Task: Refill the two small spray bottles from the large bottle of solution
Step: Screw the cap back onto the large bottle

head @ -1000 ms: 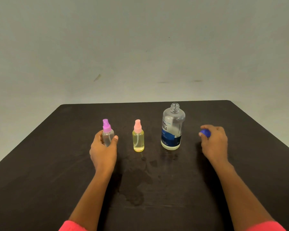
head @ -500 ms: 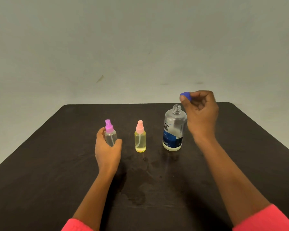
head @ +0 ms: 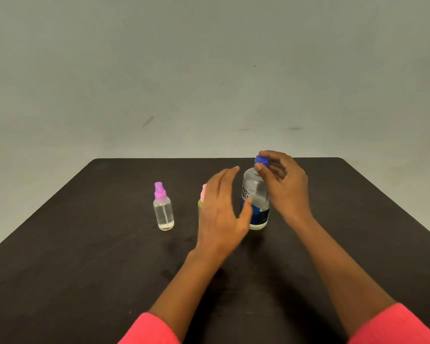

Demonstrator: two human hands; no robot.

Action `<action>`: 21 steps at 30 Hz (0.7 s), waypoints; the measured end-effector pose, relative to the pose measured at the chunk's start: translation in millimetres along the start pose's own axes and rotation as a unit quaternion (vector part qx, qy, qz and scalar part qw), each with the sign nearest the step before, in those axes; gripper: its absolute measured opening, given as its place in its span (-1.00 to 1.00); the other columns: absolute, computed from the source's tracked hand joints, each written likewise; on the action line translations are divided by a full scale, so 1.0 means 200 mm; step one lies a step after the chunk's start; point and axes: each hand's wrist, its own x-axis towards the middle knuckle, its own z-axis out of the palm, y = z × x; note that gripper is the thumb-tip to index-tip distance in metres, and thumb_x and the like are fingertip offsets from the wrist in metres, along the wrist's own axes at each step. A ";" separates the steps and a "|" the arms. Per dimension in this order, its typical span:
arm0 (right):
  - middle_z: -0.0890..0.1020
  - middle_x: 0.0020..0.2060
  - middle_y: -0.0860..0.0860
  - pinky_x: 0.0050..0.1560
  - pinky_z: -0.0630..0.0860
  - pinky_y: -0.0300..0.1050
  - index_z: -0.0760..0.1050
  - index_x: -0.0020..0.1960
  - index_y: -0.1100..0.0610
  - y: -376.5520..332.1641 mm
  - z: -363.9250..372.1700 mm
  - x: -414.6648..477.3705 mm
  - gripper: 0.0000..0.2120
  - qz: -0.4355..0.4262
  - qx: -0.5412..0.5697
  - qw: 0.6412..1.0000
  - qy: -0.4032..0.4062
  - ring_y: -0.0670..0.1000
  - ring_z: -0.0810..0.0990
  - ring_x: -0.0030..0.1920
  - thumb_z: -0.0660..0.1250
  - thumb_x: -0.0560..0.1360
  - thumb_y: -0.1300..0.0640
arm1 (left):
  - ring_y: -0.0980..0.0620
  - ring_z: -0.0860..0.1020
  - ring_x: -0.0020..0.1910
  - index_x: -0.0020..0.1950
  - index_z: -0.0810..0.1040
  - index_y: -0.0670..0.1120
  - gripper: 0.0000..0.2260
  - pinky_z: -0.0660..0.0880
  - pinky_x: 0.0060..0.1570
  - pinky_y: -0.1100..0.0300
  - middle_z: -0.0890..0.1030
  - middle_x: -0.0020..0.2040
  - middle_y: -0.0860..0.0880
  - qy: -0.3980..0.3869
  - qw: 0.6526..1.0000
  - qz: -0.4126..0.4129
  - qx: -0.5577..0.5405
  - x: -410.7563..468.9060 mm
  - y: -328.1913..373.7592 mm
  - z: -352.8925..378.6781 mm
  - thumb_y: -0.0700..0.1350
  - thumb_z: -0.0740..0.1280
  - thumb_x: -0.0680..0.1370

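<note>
table [head: 85, 244]: spray bottle [head: 163, 214] holds clear liquid

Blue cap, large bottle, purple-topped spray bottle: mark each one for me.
blue cap [head: 261, 160]: head view, on the cap's visible side.
large bottle [head: 256, 194]: head view, on the clear body beside the label.
purple-topped spray bottle [head: 163, 214]: head view, on the clear body.

Dark worktop [head: 72, 269], three bottles standing: purple-capped sprayer [head: 163, 214] on the left, pink-capped sprayer [head: 201, 203] in the middle, large bottle [head: 257, 192] on the right.
</note>
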 end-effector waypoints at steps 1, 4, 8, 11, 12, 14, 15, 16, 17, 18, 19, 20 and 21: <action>0.64 0.04 -0.03 0.14 0.55 -0.14 0.56 0.08 0.02 0.00 0.00 0.00 -0.80 -0.003 -0.007 1.000 -0.003 -0.09 0.62 0.06 0.43 0.47 0.16 | 0.09 0.35 0.34 0.44 0.29 -0.08 -0.41 0.29 0.35 0.15 0.40 0.36 -0.03 -0.043 0.998 -0.045 -0.021 0.02 0.03 0.03 -0.08 0.39 0.45; 0.63 0.01 -0.05 0.11 0.55 -0.17 0.56 0.06 0.03 0.00 -0.01 0.01 -0.80 -0.015 -0.038 0.999 -0.004 -0.09 0.61 0.04 0.44 0.46 0.14 | 0.07 0.33 0.39 0.52 0.11 -0.01 -0.25 0.31 0.31 0.22 0.31 0.45 0.00 -0.144 0.969 -0.165 -0.113 0.09 0.06 0.12 -0.04 0.44 0.44; 0.58 0.02 -0.02 0.01 0.52 -0.31 0.48 0.03 0.04 -0.01 0.01 0.03 -0.76 -0.012 -0.084 0.996 0.009 -0.12 0.57 -0.01 0.47 0.43 0.09 | 0.04 0.52 0.17 0.36 0.36 0.04 -0.52 0.49 0.19 0.01 0.53 0.21 -0.01 -0.138 0.965 -0.175 -0.139 0.14 0.06 0.18 -0.11 0.37 0.47; 0.53 -0.01 0.00 -0.09 0.45 -0.40 0.42 0.01 0.05 -0.01 0.04 0.04 -0.71 -0.018 -0.105 0.994 0.036 -0.13 0.53 -0.07 0.49 0.41 0.08 | 0.01 0.54 0.15 0.39 0.35 0.04 -0.53 0.50 0.18 -0.02 0.55 0.19 -0.03 -0.116 0.966 -0.187 -0.135 0.13 0.06 0.20 -0.16 0.34 0.49; 0.52 -0.02 0.02 -0.12 0.43 -0.42 0.39 0.01 0.06 -0.01 0.05 0.04 -0.68 -0.022 -0.115 0.992 0.043 -0.12 0.51 -0.10 0.49 0.40 0.07 | 0.00 0.54 0.15 0.40 0.33 0.04 -0.51 0.50 0.17 -0.03 0.55 0.20 -0.04 -0.116 0.965 -0.189 -0.136 0.13 0.05 0.21 -0.16 0.34 0.50; 0.49 0.00 0.04 -0.15 0.39 -0.44 0.35 0.07 0.08 -0.01 0.06 0.04 -0.62 -0.018 -0.133 0.990 0.045 -0.09 0.48 -0.10 0.49 0.40 0.05 | 0.00 0.55 0.14 0.42 0.31 0.05 -0.50 0.52 0.15 -0.04 0.55 0.19 -0.03 -0.120 0.964 -0.194 -0.139 0.13 0.04 0.21 -0.15 0.33 0.50; 0.46 0.04 0.02 -0.13 0.38 -0.45 0.34 0.15 0.09 -0.02 0.06 0.04 -0.57 -0.013 -0.133 0.990 0.038 -0.09 0.48 -0.06 0.48 0.41 0.04 | 0.01 0.56 0.13 0.41 0.32 0.05 -0.52 0.53 0.14 -0.03 0.55 0.18 -0.03 -0.123 0.963 -0.195 -0.138 0.13 0.04 0.21 -0.14 0.32 0.51; 0.43 0.10 -0.01 -0.08 0.38 -0.45 0.31 0.25 0.08 -0.03 0.06 0.04 -0.51 -0.010 -0.123 0.992 0.024 -0.10 0.48 -0.01 0.46 0.43 0.04 | 0.02 0.56 0.11 0.40 0.33 0.06 -0.55 0.54 0.13 -0.02 0.56 0.16 -0.02 -0.123 0.964 -0.192 -0.139 0.13 0.04 0.21 -0.13 0.31 0.52; 0.40 0.16 -0.04 -0.02 0.39 -0.45 0.27 0.35 0.06 -0.04 0.05 0.04 -0.46 -0.009 -0.104 0.994 0.004 -0.13 0.47 0.06 0.43 0.46 0.05 | 0.04 0.57 0.10 0.39 0.34 0.07 -0.57 0.54 0.12 -0.01 0.56 0.16 0.00 -0.122 0.964 -0.189 -0.140 0.12 0.05 0.21 -0.12 0.30 0.53; 0.39 0.23 -0.07 0.07 0.38 -0.44 0.23 0.41 0.03 -0.05 0.05 0.03 -0.45 -0.010 -0.084 0.996 -0.020 -0.16 0.45 0.14 0.38 0.50 0.10 | 0.05 0.57 0.10 0.38 0.34 0.07 -0.58 0.55 0.11 0.00 0.57 0.16 0.01 -0.117 0.965 -0.185 -0.143 0.12 0.05 0.21 -0.11 0.29 0.53; 0.39 0.29 -0.09 0.17 0.37 -0.41 0.22 0.44 0.02 -0.05 0.04 0.02 -0.47 -0.012 -0.073 0.996 -0.043 -0.17 0.42 0.21 0.33 0.53 0.15 | 0.05 0.56 0.11 0.39 0.34 0.06 -0.59 0.54 0.13 0.01 0.56 0.17 0.01 -0.114 0.966 -0.186 -0.141 0.12 0.05 0.21 -0.10 0.29 0.54; 0.41 0.32 -0.09 0.25 0.37 -0.35 0.26 0.44 0.03 -0.04 0.04 0.00 -0.52 -0.015 -0.075 0.995 -0.059 -0.17 0.41 0.26 0.28 0.56 0.21 | 0.06 0.55 0.15 0.40 0.34 0.04 -0.59 0.53 0.16 0.01 0.55 0.20 0.01 -0.111 0.966 -0.188 -0.139 0.11 0.04 0.21 -0.08 0.28 0.55; 0.45 0.31 -0.08 0.29 0.38 -0.28 0.32 0.41 0.05 -0.03 0.04 -0.01 -0.57 -0.017 -0.083 0.995 -0.059 -0.16 0.42 0.28 0.26 0.56 0.24 | 0.06 0.54 0.17 0.41 0.33 0.03 -0.59 0.51 0.18 0.01 0.54 0.23 0.01 -0.111 0.966 -0.192 -0.135 0.11 0.05 0.21 -0.06 0.27 0.55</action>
